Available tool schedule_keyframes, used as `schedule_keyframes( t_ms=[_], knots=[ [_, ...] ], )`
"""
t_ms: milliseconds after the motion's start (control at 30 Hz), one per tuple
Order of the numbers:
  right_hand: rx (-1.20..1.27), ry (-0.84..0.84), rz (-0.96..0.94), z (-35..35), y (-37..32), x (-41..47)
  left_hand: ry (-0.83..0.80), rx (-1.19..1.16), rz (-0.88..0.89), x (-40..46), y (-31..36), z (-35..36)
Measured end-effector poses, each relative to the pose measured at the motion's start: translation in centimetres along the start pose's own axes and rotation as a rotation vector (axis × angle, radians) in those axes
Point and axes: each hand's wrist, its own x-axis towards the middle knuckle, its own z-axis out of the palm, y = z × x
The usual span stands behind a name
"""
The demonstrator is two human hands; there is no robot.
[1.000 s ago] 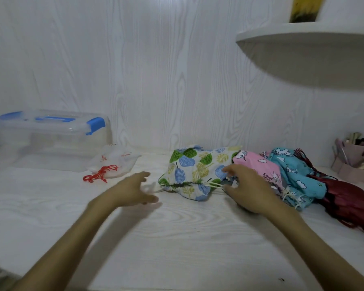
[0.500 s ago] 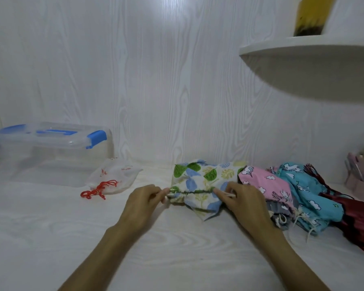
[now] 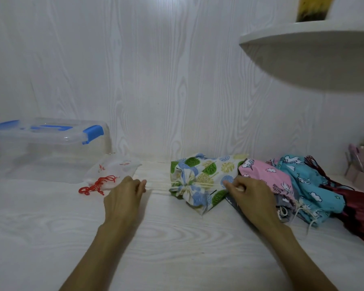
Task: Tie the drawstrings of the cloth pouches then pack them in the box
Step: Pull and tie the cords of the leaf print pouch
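A leaf-print pouch [image 3: 208, 173] lies at the middle of the white table, its mouth gathered tight into a pucker. Cream drawstrings [image 3: 158, 186] run out of it to both sides. My left hand [image 3: 124, 196] pinches the string ends to the left of the pouch. At the pouch's right edge my right hand [image 3: 250, 194] pinches the other ends. A clear plastic box with blue clasps [image 3: 46, 143] stands lidded at the far left.
A white pouch with a red cord [image 3: 111, 175] lies beside the box. Pink [image 3: 265, 175], blue [image 3: 303, 181] and dark red [image 3: 359, 211] pouches are heaped on the right. A pink holder [image 3: 361, 164] stands far right. A white shelf [image 3: 315, 51] juts out overhead.
Both hands took hold of the drawstrings and drew apart, my left hand moving left. The leaf pouch's mouth went from a long gathered line to a tight bunch.
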Motion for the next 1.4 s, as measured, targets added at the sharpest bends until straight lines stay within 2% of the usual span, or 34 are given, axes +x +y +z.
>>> schedule_keyframes(
  t_ms=[100, 167, 233, 300, 400, 533, 567, 633, 667, 700, 833, 933, 1067, 1233, 1300, 1400],
  knots=[
    [-0.025, -0.090, 0.011, 0.0, -0.3, -0.4, 0.069, -0.099, 0.007, -0.4, 0.3, -1.1],
    [-0.016, -0.041, 0.009, -0.1, -1.0, -0.3, 0.156, -0.121, 0.110, -0.9, 1.4, -1.9],
    [0.007, 0.053, -0.027, -0.3, -2.0, -0.3, 0.042, -0.060, 0.179, -2.6, 2.8, -1.6],
    [0.068, 0.075, -0.070, -0.3, -2.9, -0.5, -0.131, -0.048, 0.150, -4.1, 3.9, -0.4],
    [0.189, -0.116, -0.101, 0.2, -3.7, -1.4, -0.222, -0.067, 0.049, -4.1, 4.2, 0.8],
    [0.216, -0.333, -0.074, 1.3, -5.1, -2.6, -0.279, -0.061, 0.074, -3.0, 2.5, 2.3],
    [0.195, -0.366, -0.064, 1.6, -5.5, -2.7, -0.263, -0.194, 0.037, -2.7, 2.3, 2.3],
    [0.149, -0.394, -0.080, 2.3, -6.0, -3.0, -0.317, -0.641, -0.268, -1.8, 3.2, 1.0],
    [0.157, -0.386, -0.082, 2.6, -6.0, -3.1, -0.362, -0.819, -0.438, -1.4, 3.5, 0.4],
    [0.181, -0.372, -0.075, 2.9, -5.9, -3.0, -0.395, -0.930, -0.532, -1.1, 3.6, -0.2],
    [0.189, -0.371, -0.050, 2.9, -6.1, -2.8, -0.399, -1.060, -0.529, -0.1, 3.6, -0.1],
    [0.056, -0.395, -0.106, 3.1, -6.5, -2.3, -0.427, -1.031, -0.513, 0.4, 3.9, 0.6],
    [0.007, -0.442, -0.122, 4.2, -5.5, -0.4, -0.389, -1.050, -0.451, 1.3, 3.6, 2.2],
    [-0.156, -0.413, -0.118, 5.9, -3.8, 3.6, -0.260, -1.244, -0.485, 3.2, 5.3, 3.8],
    [-0.141, -0.484, -0.075, 6.8, -3.5, 5.4, -0.176, -1.254, -0.516, 3.5, 5.9, 4.9],
    [-0.044, -0.652, -0.032, 7.3, -3.6, 7.1, -0.083, -0.808, -0.389, 2.9, 5.2, 5.4]
  ],
)
